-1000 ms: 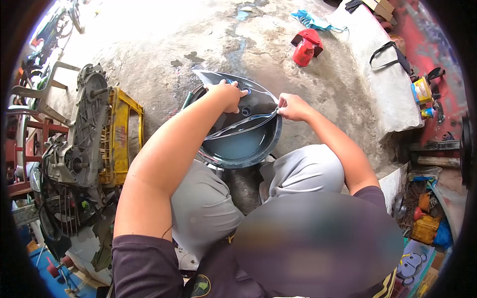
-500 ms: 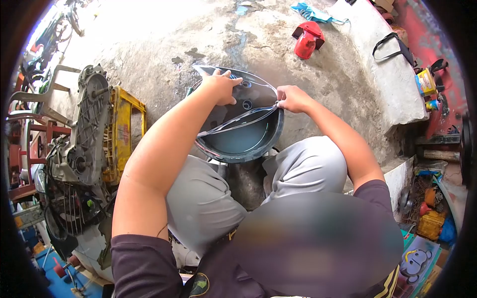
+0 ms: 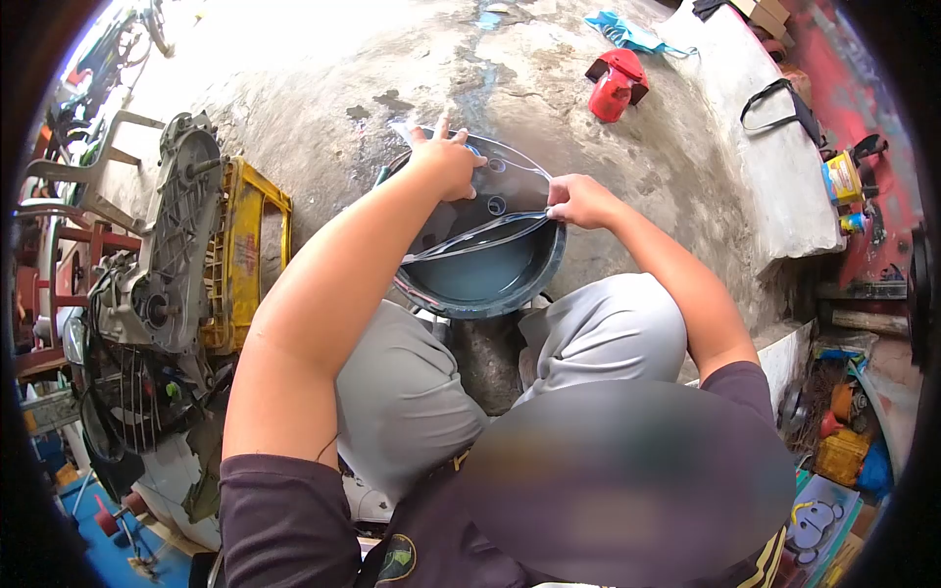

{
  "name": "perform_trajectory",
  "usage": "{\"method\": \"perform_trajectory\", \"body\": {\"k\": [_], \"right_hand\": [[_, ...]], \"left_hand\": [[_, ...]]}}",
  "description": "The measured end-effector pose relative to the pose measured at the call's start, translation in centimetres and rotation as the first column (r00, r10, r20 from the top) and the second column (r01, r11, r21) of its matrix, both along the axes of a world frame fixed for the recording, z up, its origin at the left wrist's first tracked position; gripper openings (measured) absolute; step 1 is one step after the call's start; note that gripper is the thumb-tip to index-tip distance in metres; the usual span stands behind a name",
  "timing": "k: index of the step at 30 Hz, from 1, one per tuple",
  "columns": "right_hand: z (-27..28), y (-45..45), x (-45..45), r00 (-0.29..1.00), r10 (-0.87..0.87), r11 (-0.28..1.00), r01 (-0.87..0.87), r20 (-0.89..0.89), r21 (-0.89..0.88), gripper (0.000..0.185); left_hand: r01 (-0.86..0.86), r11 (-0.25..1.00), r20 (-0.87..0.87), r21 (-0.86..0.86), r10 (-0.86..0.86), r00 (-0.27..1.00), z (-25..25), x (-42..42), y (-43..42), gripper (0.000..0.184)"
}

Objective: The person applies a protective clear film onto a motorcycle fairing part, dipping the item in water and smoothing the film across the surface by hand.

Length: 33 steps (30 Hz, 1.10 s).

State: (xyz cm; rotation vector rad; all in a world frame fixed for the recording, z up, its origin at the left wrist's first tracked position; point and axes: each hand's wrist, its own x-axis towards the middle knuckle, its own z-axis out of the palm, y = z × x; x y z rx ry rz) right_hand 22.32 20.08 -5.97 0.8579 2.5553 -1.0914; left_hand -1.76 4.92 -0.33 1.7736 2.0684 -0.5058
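A dark panel [image 3: 453, 221] with pale edges and small round marks lies across a round black basin [image 3: 480, 312]. Cloudy water [image 3: 480, 271] shows in the near part of the basin. My left hand [image 3: 446, 165] rests spread on the panel's far left part, its fingers apart. At the right, my right hand [image 3: 580, 202] pinches the panel's pointed end, over the basin's rim. Whatever lies beneath the panel is hidden.
A yellow crate [image 3: 240, 255] and a metal engine casing [image 3: 176, 235] stand at the left. Beyond the basin lie a red plastic part [image 3: 616, 88] and a blue cloth [image 3: 632, 34]. A white ledge [image 3: 760, 176] runs along the right.
My left hand has shifted slightly on the panel, its fingers now more spread toward the far edge. My right hand keeps its pinch at the pointed end. The view has shifted slightly.
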Motion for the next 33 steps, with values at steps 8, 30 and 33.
{"method": "perform_trajectory", "body": {"k": [8,30,33], "right_hand": [[0.9,-0.1,-0.1,1.000,0.015,1.000,-0.015,-0.006,0.001,0.018],[0.7,-0.3,-0.2,0.997,0.039,0.981,-0.025,-0.070,0.195,0.015],[0.7,-0.2,-0.2,0.996,0.066,0.970,-0.052,-0.052,0.237,0.015]], "left_hand": [[0.006,1.000,0.002,0.012,-0.006,1.000,-0.3,-0.2,0.1,0.069],[0.022,0.998,-0.015,-0.064,-0.023,1.000,-1.0,0.2,0.6,0.070],[0.014,0.998,-0.003,-0.066,-0.015,1.000,-0.6,0.1,0.5,0.070]]}}
